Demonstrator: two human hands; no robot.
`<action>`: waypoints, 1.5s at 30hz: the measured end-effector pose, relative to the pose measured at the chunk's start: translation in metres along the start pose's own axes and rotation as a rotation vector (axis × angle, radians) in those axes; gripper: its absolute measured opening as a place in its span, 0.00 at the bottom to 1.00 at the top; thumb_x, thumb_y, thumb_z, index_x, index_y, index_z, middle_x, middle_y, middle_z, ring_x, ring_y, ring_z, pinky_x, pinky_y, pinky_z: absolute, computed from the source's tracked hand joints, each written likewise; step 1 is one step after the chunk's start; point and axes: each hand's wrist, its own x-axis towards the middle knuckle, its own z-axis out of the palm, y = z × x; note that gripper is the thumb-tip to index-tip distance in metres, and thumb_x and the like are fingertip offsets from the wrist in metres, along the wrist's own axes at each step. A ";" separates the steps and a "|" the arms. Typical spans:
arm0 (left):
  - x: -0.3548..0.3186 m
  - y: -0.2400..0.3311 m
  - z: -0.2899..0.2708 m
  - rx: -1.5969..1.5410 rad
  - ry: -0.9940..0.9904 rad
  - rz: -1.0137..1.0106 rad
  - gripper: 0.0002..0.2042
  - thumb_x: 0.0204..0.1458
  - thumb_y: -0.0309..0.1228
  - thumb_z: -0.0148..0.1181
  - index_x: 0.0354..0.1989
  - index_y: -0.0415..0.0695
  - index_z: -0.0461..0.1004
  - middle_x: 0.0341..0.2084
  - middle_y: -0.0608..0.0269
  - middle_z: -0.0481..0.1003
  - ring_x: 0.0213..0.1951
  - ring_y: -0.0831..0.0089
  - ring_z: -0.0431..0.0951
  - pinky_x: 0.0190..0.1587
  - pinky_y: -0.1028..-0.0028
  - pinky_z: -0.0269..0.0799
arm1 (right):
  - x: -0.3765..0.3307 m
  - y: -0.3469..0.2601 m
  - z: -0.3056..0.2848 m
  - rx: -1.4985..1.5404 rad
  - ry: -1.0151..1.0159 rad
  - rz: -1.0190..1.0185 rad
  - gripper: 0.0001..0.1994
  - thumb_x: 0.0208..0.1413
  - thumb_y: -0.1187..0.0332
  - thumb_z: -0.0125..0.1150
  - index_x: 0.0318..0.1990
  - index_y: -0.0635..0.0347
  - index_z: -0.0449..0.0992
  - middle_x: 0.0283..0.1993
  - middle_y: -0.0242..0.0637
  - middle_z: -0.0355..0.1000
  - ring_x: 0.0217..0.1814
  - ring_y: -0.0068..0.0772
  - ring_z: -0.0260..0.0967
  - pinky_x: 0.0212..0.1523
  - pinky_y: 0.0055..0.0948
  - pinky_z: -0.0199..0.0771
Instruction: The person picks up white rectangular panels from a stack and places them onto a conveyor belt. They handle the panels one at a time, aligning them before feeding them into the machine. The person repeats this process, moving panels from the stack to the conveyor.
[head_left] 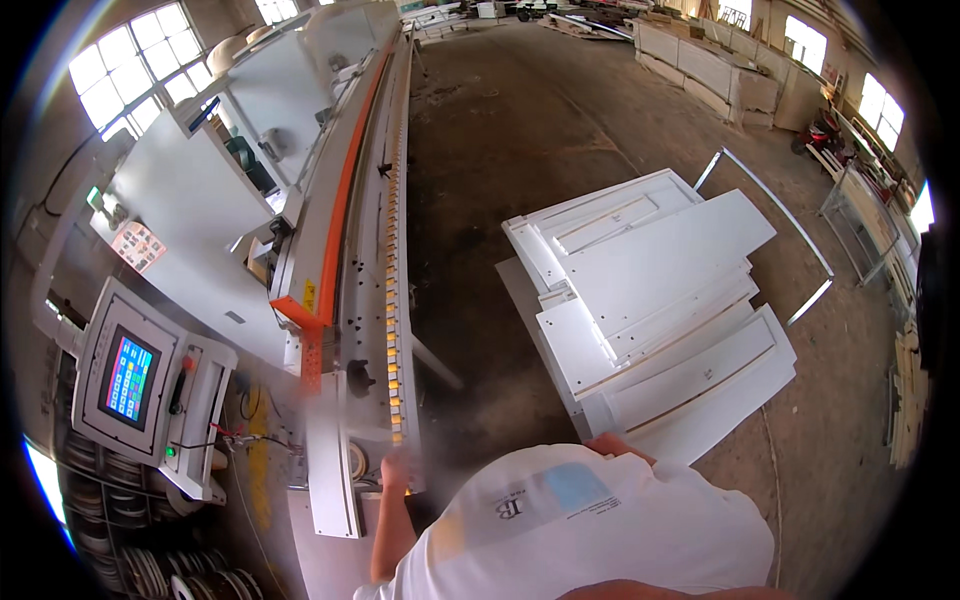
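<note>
White panels beside a long edge-banding machine, seen from your head.
Your left hand (396, 470), blurred, touches the machine's infeed table (372, 420); finger state unclear. Your right hand (612, 445) rests at the stacked white panels (660, 310), its fingers hidden.

Daylight fills the workshop, entering through the paned windows (128, 75) far left of the stack of white panels (655, 300) and through more windows (882, 108) to its right; both sets are blown out to white. The panels are bright but keep their edges, with thin shadows between layers. The floor (540, 130) beyond the stack is evenly lit. The left hand (397, 468), left of the stack, is smeared by motion blur. Straight edges bow near the dark, vignetted rim.
</note>
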 end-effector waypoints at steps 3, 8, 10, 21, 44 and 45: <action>0.011 -0.009 -0.011 -0.253 -0.179 0.005 0.17 0.61 0.41 0.59 0.49 0.40 0.75 0.31 0.58 0.81 0.20 0.72 0.80 0.17 0.76 0.70 | 0.007 -0.015 -0.006 0.071 0.002 -0.097 0.18 0.65 0.49 0.46 0.55 0.37 0.76 0.49 0.42 0.78 0.53 0.53 0.76 0.54 0.49 0.73; 0.012 -0.015 0.001 0.036 -0.178 0.146 0.14 0.60 0.40 0.57 0.46 0.43 0.75 0.30 0.59 0.79 0.26 0.69 0.80 0.24 0.73 0.73 | 0.019 -0.030 -0.008 0.207 0.028 -0.166 0.19 0.65 0.46 0.44 0.57 0.35 0.75 0.51 0.41 0.78 0.54 0.53 0.75 0.56 0.47 0.73; 0.019 -0.023 -0.002 0.239 -0.185 0.250 0.11 0.58 0.38 0.57 0.42 0.45 0.75 0.30 0.60 0.77 0.33 0.66 0.79 0.30 0.71 0.75 | 0.036 -0.041 -0.006 0.063 -0.013 -0.073 0.20 0.65 0.45 0.44 0.55 0.36 0.76 0.50 0.42 0.78 0.54 0.53 0.75 0.56 0.46 0.73; 0.027 0.055 0.005 0.035 -0.358 -0.024 0.15 0.64 0.43 0.55 0.47 0.44 0.75 0.32 0.60 0.81 0.27 0.71 0.84 0.22 0.75 0.73 | 0.034 -0.097 -0.040 0.443 0.187 0.276 0.31 0.59 0.34 0.49 0.38 0.55 0.84 0.41 0.49 0.80 0.47 0.58 0.76 0.50 0.46 0.74; 0.071 0.061 0.011 -0.066 -0.477 -0.109 0.20 0.60 0.42 0.57 0.55 0.43 0.70 0.39 0.51 0.81 0.26 0.64 0.83 0.23 0.70 0.78 | 0.038 -0.104 -0.106 0.728 0.167 0.313 0.32 0.60 0.35 0.49 0.36 0.56 0.84 0.36 0.44 0.81 0.43 0.50 0.77 0.46 0.42 0.73; 0.062 0.075 0.017 -0.026 -0.444 -0.098 0.20 0.60 0.42 0.57 0.55 0.43 0.70 0.40 0.51 0.80 0.27 0.63 0.83 0.23 0.70 0.79 | 0.038 -0.100 -0.103 0.720 0.169 0.294 0.31 0.60 0.35 0.48 0.37 0.54 0.85 0.37 0.43 0.81 0.43 0.49 0.77 0.46 0.41 0.73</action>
